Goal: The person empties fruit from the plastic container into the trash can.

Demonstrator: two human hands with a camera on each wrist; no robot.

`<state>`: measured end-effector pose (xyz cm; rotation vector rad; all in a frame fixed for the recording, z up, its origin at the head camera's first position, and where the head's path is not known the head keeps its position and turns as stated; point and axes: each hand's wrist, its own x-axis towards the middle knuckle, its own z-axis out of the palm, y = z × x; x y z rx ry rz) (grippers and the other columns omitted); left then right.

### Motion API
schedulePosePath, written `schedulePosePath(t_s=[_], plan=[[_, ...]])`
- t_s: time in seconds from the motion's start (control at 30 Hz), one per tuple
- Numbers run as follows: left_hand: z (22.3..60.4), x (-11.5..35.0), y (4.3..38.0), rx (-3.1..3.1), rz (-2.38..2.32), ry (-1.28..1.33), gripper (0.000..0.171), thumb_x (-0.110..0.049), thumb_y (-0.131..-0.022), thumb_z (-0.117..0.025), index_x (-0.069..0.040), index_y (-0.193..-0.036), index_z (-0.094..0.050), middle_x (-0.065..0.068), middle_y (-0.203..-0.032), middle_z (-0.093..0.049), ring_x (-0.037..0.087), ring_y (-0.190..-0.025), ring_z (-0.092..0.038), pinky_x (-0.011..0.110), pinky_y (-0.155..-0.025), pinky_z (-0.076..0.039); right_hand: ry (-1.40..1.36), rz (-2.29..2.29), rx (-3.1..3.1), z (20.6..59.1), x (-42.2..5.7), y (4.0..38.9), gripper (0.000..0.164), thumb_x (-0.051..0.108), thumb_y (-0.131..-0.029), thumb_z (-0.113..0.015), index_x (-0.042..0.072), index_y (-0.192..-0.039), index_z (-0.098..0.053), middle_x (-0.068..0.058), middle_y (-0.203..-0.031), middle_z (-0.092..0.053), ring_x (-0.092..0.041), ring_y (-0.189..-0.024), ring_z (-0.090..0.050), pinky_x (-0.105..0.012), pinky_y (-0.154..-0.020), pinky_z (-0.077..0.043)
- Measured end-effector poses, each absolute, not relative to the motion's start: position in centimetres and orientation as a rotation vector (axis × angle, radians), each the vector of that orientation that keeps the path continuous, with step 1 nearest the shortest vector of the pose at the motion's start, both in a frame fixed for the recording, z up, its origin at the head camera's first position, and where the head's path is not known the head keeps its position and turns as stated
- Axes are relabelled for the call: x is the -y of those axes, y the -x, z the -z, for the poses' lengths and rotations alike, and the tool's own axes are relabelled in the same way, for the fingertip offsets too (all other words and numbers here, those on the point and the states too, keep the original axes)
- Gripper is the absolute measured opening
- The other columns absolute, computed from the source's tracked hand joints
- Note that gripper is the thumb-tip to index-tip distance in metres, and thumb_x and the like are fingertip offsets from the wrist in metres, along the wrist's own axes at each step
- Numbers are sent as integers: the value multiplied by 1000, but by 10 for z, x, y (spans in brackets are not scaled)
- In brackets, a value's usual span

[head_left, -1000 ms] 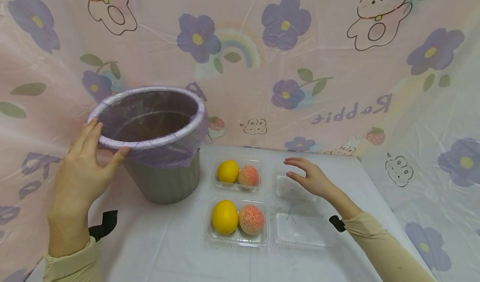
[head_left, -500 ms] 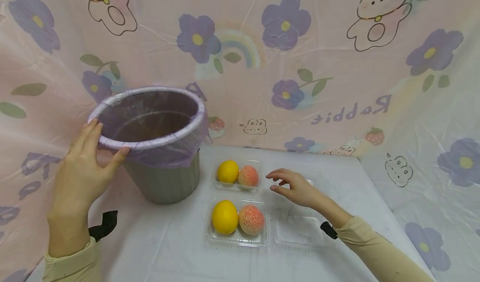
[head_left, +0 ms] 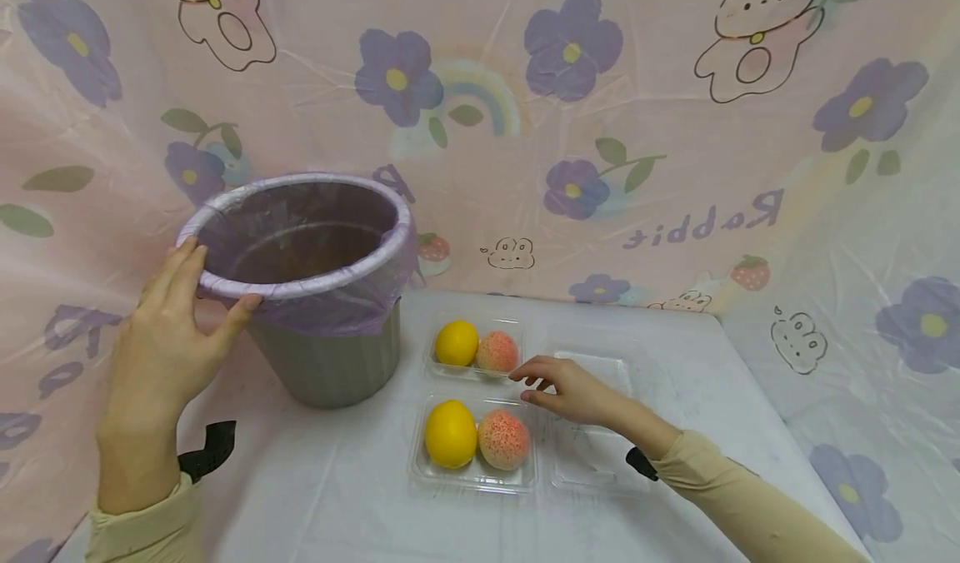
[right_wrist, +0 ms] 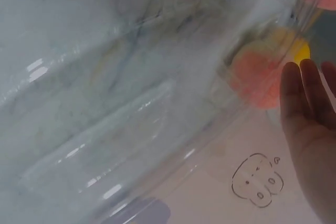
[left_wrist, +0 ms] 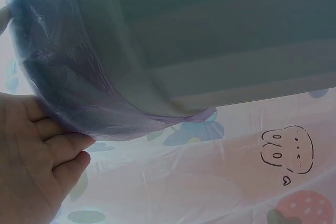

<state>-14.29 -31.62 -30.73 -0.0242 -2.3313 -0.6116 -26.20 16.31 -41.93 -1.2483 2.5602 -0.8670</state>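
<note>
Fruit boxes: two, clear plastic; near box (head_left: 480,486) taken as clock centre, far box (head_left: 442,371) at twelve.
Near pair: yellow oval fruit (head_left: 451,434) at nine o'clock, peach (head_left: 504,440) at three, side by side.
Far pair: likewise, second yellow fruit (head_left: 457,343) at nine, second peach (head_left: 497,351) at three.
Clear trays: near tray (head_left: 600,463) and far tray (head_left: 600,358), each at its box's three o'clock; possibly opened lids, hinges not made out.
Right hand (head_left: 573,392): two o'clock, released, fingers lightly bent; contact with far box cannot be told.
Bin (head_left: 330,371): ten o'clock, purple liner (head_left: 337,311) folded over its rim.
Left hand (head_left: 161,338): spread against that rim at eight o'clock, unclenched.
Handling, my judgement: reach low with loose fingers, clear the thin box edge, avoid nudging either peach; left palm should steady the bin without dragging the liner.
</note>
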Motion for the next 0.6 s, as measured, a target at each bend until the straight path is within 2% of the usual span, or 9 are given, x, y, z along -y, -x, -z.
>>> schedulePosePath(t_s=[0.13,0.3,0.37,0.6], plan=[[307,316,143,2334,610,16,81,-50,-98,-67,-3,-159,-40,12,-168,-33,44,-152,-32,77,-112,-27,1278,828,-2538,422,-156,262,29,14,-101,-69,5,-128,-70,-13,-125,-70,-24,-105,-69,-35,-88,-61],[306,315,142,2343,607,7,81,-51,-98,-66,-4,-159,-39,10,-169,-32,44,-152,-31,78,-110,-27,1312,792,-2523,426,-149,262,27,9,-101,-68,4,-127,-71,-12,-123,-71,-16,-101,-69,-33,-86,-61],[306,315,142,2344,606,8,82,-51,-98,-66,-4,-159,-39,10,-169,-32,44,-153,-31,77,-111,-27,1344,784,-2519,428,-146,263,26,6,-101,-67,4,-127,-71,-11,-122,-72,-17,-101,-69,-31,-85,-60],[306,316,142,2346,606,10,82,-51,-98,-67,-3,-159,-39,10,-169,-32,44,-152,-31,76,-113,-26,1412,775,-2483,434,-141,264,25,2,-101,-65,3,-125,-71,-10,-120,-73,-24,-104,-70,-36,-86,-61]])
